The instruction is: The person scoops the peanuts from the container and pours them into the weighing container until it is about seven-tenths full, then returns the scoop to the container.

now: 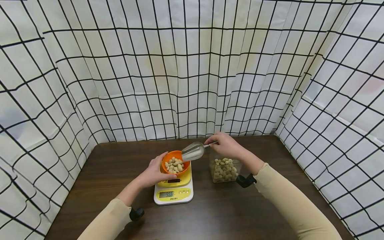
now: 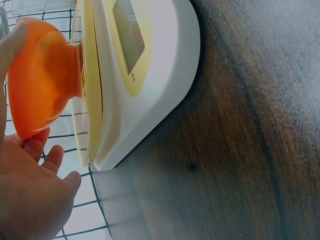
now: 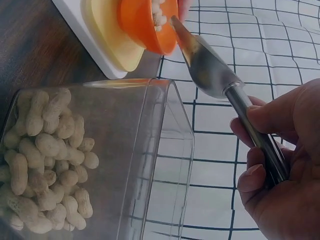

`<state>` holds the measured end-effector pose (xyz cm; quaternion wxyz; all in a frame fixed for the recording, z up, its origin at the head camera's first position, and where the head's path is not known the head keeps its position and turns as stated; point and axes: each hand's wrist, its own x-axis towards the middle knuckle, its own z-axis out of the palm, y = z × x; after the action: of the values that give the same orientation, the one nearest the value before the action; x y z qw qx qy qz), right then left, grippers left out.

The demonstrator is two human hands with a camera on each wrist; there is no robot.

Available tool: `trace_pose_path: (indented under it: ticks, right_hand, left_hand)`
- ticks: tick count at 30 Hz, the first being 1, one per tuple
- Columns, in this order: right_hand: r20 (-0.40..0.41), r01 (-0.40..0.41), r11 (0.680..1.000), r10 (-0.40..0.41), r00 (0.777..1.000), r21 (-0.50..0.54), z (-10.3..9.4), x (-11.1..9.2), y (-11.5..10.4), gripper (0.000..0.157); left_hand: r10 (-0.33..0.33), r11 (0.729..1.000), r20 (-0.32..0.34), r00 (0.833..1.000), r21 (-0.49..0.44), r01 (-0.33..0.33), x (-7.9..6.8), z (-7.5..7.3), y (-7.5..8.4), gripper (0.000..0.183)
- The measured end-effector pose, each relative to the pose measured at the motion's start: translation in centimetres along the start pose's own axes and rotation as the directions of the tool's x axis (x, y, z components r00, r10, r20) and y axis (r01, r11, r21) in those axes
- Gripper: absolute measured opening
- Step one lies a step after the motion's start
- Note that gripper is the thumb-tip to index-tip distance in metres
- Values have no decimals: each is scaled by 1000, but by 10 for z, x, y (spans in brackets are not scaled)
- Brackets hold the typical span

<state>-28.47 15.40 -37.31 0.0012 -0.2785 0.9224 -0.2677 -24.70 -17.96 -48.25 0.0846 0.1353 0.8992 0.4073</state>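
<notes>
My left hand (image 1: 152, 172) holds an orange bowl (image 2: 40, 75) between thumb and fingers. The bowl has peanuts (image 1: 174, 165) in it and stands on the yellow platform of a kitchen scale (image 1: 173, 196). In my right hand (image 3: 285, 160) is the handle of a metal scoop (image 1: 193, 151). The scoop's mouth is tilted down at the bowl's right rim, and I see no peanuts in it from the head view. Below the right hand stands a clear plastic container (image 3: 150, 150), partly filled with peanuts in shells (image 3: 47, 160).
A dark wooden table (image 1: 210, 213) carries the scale and the container, with a small gap between them. Behind it and on both sides hang white curtains with a black grid (image 1: 192, 83). The scale's display (image 1: 166, 194) shows digits.
</notes>
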Motion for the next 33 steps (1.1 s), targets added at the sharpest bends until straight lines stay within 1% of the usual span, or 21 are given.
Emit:
trace_pose_path:
  ticks: [4,7,9,12,15,17,20,23,26,30,33]
  right_hand:
    - [2,9,1000,-9,1000,16,-3,-2,6,24]
    - [6,-2,999,2,1000,40,-6,-5,11,24]
    - [12,-17,998,17,1000,56,-11,-8,13,25]
    - [19,-32,996,31,999,82,-21,-14,17,26]
    - [16,-65,991,64,998,113,-34,-23,24,27]
    - [14,-103,984,102,995,146,-43,-31,30,27]
    - [-2,-151,975,153,988,165,-57,-43,41,27]
    - [-14,-176,972,180,984,157,-69,-55,53,26]
    - [-25,-177,976,181,983,126,-78,-65,62,25]
    - [-39,-161,986,163,986,52,-84,-72,68,23]
    - [-40,-143,990,142,989,-12,-86,-73,69,21]
  left_hand:
    - [-2,1000,2,1000,-5,2,0,0,0,114]
    - [-8,1000,9,1000,-10,9,0,0,1,117]
    - [-7,1000,11,1000,-9,7,0,-1,2,120]
    - [14,1000,2,1000,-2,-14,-2,-3,6,123]
    - [56,998,-27,998,1,-56,-4,-6,17,120]
    - [92,996,-40,995,-3,-92,-5,-8,27,117]
    - [142,990,-35,989,-13,-143,-5,-7,44,112]
    - [180,984,-3,984,-10,-180,-3,-1,63,110]
    - [210,978,34,977,-13,-210,1,9,79,111]
    - [241,970,72,968,-19,-241,10,26,97,111]
    - [244,970,95,965,-24,-243,19,40,108,112]
